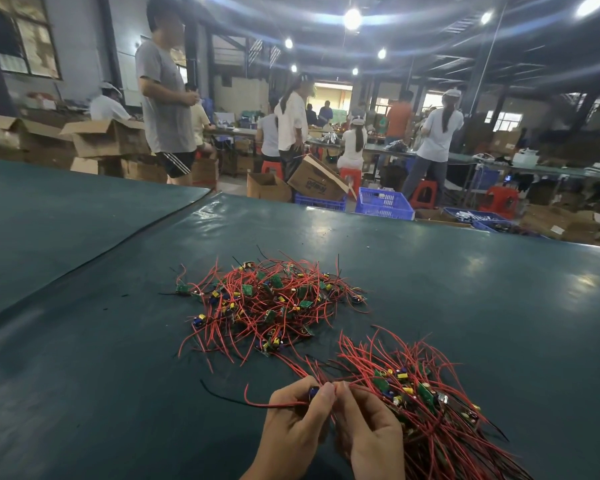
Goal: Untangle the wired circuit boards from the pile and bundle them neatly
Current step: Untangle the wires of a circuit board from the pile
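Note:
A tangled pile (271, 303) of small green circuit boards with red and black wires lies on the dark green table (84, 341) ahead of me. A larger bundle (426, 410) of boards, wires roughly aligned, lies at the lower right. My left hand (291, 420) pinches one small wired board (313, 392) at its fingertips; its red and black wires trail left. My right hand (368, 431) meets it thumb to thumb, fingers curled round red wires at the edge of the bundle.
The table's far edge (430, 220) runs across the middle of the view, with a seam (118, 244) to a second table at the left. Beyond stand blue crates (383, 202), cardboard boxes (316, 183), red stools and several people at other benches.

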A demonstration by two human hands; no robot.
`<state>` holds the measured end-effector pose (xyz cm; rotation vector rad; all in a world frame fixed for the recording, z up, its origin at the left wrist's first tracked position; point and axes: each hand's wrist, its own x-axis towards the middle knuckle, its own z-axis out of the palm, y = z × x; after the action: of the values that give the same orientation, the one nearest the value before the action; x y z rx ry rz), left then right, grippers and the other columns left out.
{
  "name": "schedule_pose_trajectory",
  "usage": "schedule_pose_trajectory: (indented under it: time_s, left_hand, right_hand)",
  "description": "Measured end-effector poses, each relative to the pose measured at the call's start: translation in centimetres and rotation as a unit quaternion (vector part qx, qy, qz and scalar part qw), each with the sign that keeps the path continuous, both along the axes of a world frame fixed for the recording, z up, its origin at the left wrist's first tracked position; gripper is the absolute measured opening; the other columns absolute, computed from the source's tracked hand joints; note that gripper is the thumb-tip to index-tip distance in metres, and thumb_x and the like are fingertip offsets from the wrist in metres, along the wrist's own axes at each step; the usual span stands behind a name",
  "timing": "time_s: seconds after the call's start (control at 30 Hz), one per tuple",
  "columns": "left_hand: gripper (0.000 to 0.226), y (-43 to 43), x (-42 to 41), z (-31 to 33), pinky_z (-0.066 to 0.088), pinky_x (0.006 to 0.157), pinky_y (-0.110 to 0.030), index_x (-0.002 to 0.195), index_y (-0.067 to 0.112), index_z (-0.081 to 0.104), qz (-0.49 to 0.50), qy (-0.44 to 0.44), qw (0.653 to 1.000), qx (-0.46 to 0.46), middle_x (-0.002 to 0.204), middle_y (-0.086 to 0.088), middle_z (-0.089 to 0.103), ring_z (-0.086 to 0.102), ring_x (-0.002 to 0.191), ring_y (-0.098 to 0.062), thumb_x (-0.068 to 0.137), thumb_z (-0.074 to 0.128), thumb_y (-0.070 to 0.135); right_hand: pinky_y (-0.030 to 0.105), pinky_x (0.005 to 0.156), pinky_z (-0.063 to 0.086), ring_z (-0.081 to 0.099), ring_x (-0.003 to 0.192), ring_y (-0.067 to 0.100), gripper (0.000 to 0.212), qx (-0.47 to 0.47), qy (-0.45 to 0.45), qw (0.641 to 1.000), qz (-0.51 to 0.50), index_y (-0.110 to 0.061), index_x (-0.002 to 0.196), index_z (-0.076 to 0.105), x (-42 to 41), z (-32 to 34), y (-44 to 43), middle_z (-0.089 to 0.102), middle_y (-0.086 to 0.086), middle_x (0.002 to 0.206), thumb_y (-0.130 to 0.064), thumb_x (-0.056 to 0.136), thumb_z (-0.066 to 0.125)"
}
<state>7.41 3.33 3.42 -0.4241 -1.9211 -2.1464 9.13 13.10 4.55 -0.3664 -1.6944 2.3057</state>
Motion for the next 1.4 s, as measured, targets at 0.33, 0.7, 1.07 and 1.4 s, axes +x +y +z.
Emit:
schedule_pose_trajectory:
  time_s: [0.33,0.7,1.07,1.4]
  left_hand:
    - [0.042,0.4,0.2,0.2,0.034,0.048,-0.021,0.05,0.013,0.05,-0.012,-0.006,1.0,0.002,0.045,0.0,0.045,0.041,0.045,-0.011,0.075,0.06,0.045]
    - [0.05,0.4,0.3,0.5,0.035,0.048,-0.022,0.047,0.009,0.049,-0.023,0.007,1.0,0.006,0.039,-0.003,0.045,0.038,0.039,-0.011,0.079,0.054,0.047]
    - [0.045,-0.1,-0.7,0.5,0.042,0.042,-0.025,0.076,0.007,0.071,-0.011,-0.102,0.991,0.08,0.072,-0.017,0.072,0.054,0.044,-0.019,0.086,0.046,0.044]
    - [0.047,-0.8,-2.0,0.4,0.035,0.036,-0.021,0.067,0.006,0.067,-0.014,-0.266,0.925,0.27,0.051,-0.007,0.051,0.043,0.038,-0.014,0.077,0.054,0.05]
  right_hand:
    - [0.032,0.064,0.055,0.066,0.059,0.023,0.025,-0.079,-0.02,0.997,-0.01,-0.007,0.067,0.072,0.0,-0.1,0.2,0.07,0.016,0.065,-0.006,0.089,0.06]
    - [0.018,0.03,0.031,0.032,0.03,0.007,0.016,-0.139,-0.008,0.988,-0.063,-0.008,0.074,0.071,0.0,1.1,2.7,0.043,0.002,0.041,-0.017,0.086,0.063]
    - [0.015,0.029,0.028,0.032,0.026,0.011,0.031,-0.162,0.038,0.985,-0.053,-0.008,0.064,0.071,0.0,1.2,2.6,0.05,0.008,0.043,-0.029,0.081,0.056]
    - [0.018,0.032,0.029,0.041,0.033,0.017,0.07,-0.313,0.053,0.948,0.032,-0.006,0.064,0.074,0.1,1.0,3.3,0.064,0.014,0.061,-0.073,0.063,0.053]
